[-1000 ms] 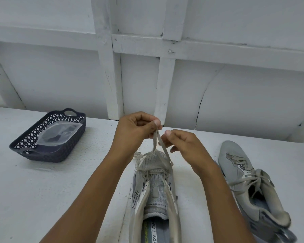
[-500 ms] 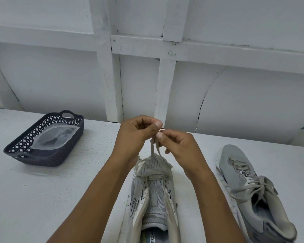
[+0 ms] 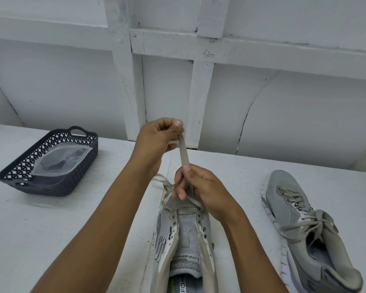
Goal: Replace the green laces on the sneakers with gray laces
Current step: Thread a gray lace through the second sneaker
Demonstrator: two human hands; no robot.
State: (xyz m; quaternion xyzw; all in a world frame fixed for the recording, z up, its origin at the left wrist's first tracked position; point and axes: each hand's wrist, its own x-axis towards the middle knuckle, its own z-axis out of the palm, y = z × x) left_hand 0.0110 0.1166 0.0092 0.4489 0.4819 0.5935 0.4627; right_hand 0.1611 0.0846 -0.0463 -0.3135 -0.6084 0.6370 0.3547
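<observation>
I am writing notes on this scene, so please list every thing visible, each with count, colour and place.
gray mesh sneaker: one, gray, table centre, laced only near the toe
gray flat lace: one, pale gray, rising from that sneaker, taut between both hands
second gray sneaker: one, gray, table right, laced and tied
dark woven plastic basket: one, navy, table left
clear plastic bag: one, transparent, inside the basket, contents unclear
white table: one, white, under everything
white panelled wall: one, white, behind the table
left hand: one, pinches the lace's top
right hand: one, grips the lace lower down
</observation>
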